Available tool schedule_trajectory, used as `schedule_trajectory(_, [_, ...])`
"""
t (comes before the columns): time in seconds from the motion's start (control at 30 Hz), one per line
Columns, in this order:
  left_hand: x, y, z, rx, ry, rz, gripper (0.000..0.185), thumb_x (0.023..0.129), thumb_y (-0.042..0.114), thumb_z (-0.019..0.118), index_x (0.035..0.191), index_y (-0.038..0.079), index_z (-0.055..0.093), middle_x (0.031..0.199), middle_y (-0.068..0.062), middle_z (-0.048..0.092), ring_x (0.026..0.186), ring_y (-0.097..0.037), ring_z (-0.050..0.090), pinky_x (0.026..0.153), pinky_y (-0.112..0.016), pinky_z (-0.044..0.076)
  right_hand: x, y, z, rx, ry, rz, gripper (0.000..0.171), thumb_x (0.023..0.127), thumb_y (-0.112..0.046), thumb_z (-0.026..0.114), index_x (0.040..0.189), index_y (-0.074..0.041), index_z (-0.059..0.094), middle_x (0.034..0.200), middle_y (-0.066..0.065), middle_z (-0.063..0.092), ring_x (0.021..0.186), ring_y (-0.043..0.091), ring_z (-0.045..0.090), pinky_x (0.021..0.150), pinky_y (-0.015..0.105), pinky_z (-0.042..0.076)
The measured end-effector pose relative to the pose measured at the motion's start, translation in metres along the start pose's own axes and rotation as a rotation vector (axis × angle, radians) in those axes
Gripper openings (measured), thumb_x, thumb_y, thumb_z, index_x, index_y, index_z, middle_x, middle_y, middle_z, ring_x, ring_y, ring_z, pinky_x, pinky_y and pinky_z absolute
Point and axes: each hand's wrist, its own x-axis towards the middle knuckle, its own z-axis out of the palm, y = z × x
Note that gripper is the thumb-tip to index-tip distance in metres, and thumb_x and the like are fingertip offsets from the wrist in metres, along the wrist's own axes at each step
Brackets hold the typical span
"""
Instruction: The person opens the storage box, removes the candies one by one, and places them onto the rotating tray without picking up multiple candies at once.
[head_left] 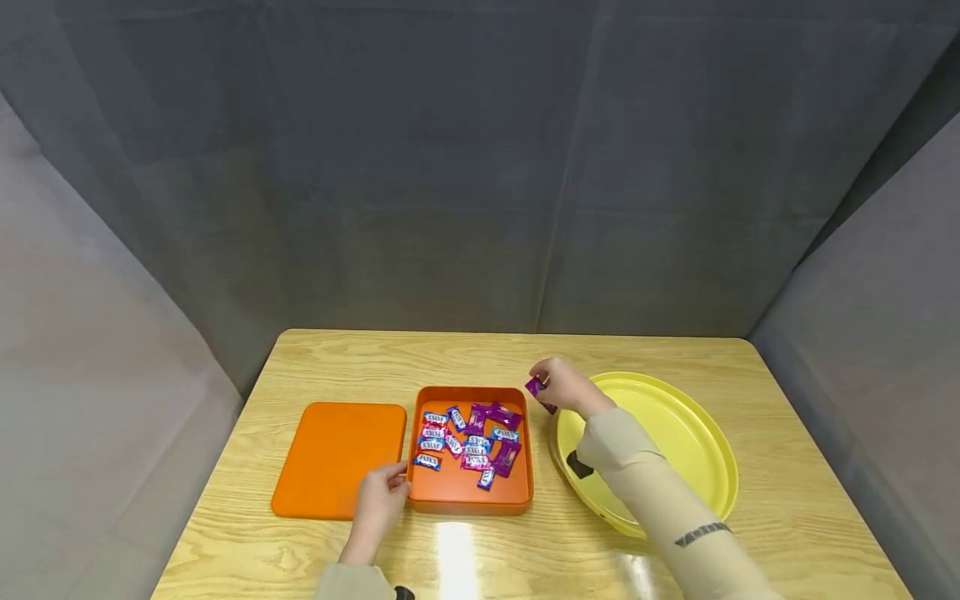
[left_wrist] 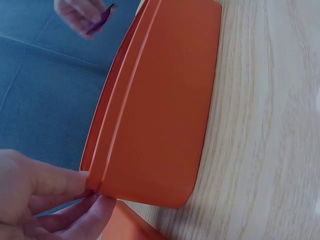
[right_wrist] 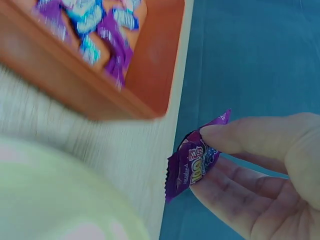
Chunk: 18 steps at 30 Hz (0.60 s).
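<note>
Between thumb and fingers, my right hand (head_left: 566, 388) pinches a purple wrapped candy (right_wrist: 194, 157), held up between the orange box and the yellow round tray. My left hand (head_left: 380, 500) grips the near left side of the orange box (left_wrist: 160, 100), its fingertips at the rim's corner in the left wrist view. Inside the box lie several wrapped candies: purple ones (head_left: 506, 458) mostly toward the right, with blue (head_left: 431, 445) and pink (head_left: 476, 461) ones among them. The yellow round tray (head_left: 675, 442) stands to the right, partly hidden beneath my right forearm.
A flat orange lid (head_left: 341, 458) lies on the wooden table (head_left: 360, 358), left of the box. Grey cloth curtains (head_left: 420, 167) rise behind the table and on both sides.
</note>
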Motion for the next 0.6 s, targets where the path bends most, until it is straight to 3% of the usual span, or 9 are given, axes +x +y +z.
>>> schedule_trajectory(0.27, [0.0,0.001,0.0,-0.002,0.015,0.002,0.031,0.08,-0.008,0.059,0.111,-0.013,0.059,0.096,-0.024,0.063,0.08,-0.023,0.059,0.061,-0.027,0.051,-0.011,0.05,-0.013,0.106,0.067,0.085,0.04,0.077,0.007,0.06,0.115,0.017,0.052,0.097,0.029,0.058,0.07,0.025,0.062,0.056,0.03,0.053])
schedule_trajectory(0.6, [0.0,0.0,0.0,0.001,0.019,0.013,0.031,0.08,-0.008,0.06,0.11,-0.013,0.06,0.096,-0.023,0.063,0.081,-0.023,0.059,0.062,-0.027,0.051,-0.028,0.105,-0.022,0.067,0.211,0.197,0.042,0.078,0.007,0.058,0.118,0.017,0.049,0.105,0.034,0.056,0.089,0.038,0.06,0.07,0.038,0.053])
